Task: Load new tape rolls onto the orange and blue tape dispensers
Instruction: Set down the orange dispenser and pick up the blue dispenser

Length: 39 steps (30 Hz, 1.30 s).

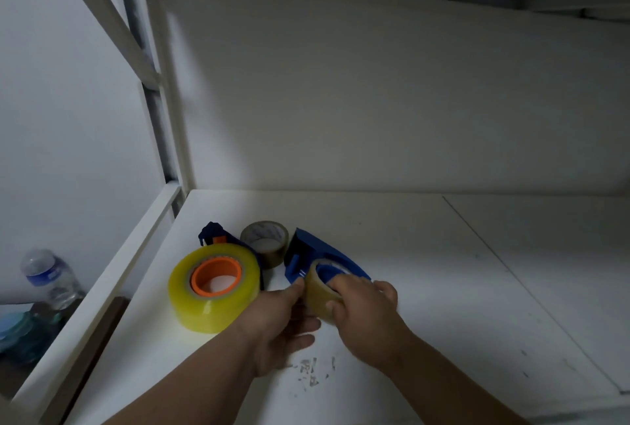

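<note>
The blue tape dispenser (324,250) lies on the white table (426,271). A clear tape roll (315,290) sits around its blue hub. My right hand (363,315) grips that roll from the right, fingers curled over its rim. My left hand (284,325) touches the roll's left side with thumb and fingers. To the left, a thick yellow tape roll (211,305) sits on the orange hub (215,276) of the other dispenser, whose dark blue body (214,232) pokes out behind. A brown tape roll (265,241) lies flat behind them.
A wall closes the table's far side and a white frame rail (102,288) runs along its left edge. A plastic water bottle (51,278) stands beyond the rail at lower left. Grey scuff marks (312,371) are near the front.
</note>
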Motion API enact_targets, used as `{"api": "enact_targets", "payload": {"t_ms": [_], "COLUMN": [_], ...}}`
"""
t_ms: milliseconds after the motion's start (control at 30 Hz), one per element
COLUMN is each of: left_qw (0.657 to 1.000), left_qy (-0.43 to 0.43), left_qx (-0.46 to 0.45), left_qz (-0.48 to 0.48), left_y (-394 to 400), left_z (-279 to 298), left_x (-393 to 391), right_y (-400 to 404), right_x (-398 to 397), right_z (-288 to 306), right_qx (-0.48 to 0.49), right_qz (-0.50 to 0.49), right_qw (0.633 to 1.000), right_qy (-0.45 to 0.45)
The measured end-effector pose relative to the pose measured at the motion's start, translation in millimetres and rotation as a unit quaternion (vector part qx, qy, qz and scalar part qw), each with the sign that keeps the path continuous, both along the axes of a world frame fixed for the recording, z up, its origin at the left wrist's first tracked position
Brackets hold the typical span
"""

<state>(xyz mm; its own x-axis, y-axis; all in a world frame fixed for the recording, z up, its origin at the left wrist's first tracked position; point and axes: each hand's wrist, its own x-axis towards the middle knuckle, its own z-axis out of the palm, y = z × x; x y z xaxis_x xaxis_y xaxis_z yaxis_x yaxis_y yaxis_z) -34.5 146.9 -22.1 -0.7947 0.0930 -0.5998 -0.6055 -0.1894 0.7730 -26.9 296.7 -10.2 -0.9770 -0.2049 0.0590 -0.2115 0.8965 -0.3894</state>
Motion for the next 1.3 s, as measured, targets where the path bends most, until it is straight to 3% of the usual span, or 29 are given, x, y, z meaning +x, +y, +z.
{"api": "enact_targets", "payload": {"t_ms": [267,433,567,633,733,967,1033,1167,1300], "left_qw": [0.984,0.981,0.978,0.977,0.978,0.985,0.987,0.987,0.984], "left_qy": [-0.020,0.024,0.044,0.045,0.065,0.078,0.077,0.071,0.080], "left_qx": [0.154,0.147,0.139,0.143,0.139,0.105,0.093,0.100,0.102], "left_qz": [0.088,0.126,0.146,0.149,0.142,0.116,0.108,0.106,0.125], "left_y": [16.1,28.2,30.5,30.1,30.6,22.3,18.0,14.8,15.8], "left_z": [10.0,20.4,21.7,24.0,30.2,43.3,45.2,45.4,47.5], "left_x": [-2.3,2.3,6.9,9.5,13.6,19.9,21.0,20.0,20.9], "right_y": [20.4,37.5,54.3,60.3,62.5,62.8,68.6,68.5,59.9], "right_x": [0.6,-3.5,-12.0,-17.5,-20.7,-16.4,-20.2,-27.6,-30.4], "right_z": [7.1,9.3,13.2,13.2,14.3,16.7,15.3,11.6,8.9], "right_qx": [-0.094,-0.100,-0.223,-0.210,-0.202,-0.378,-0.354,-0.213,-0.149], "right_qz": [0.022,0.059,-0.023,-0.055,-0.055,0.012,0.030,0.032,-0.017], "right_qw": [0.995,0.993,0.975,0.976,0.972,0.891,0.904,0.965,0.987], "right_qy": [-0.018,-0.013,0.002,-0.007,-0.109,-0.251,-0.237,-0.147,-0.050]}}
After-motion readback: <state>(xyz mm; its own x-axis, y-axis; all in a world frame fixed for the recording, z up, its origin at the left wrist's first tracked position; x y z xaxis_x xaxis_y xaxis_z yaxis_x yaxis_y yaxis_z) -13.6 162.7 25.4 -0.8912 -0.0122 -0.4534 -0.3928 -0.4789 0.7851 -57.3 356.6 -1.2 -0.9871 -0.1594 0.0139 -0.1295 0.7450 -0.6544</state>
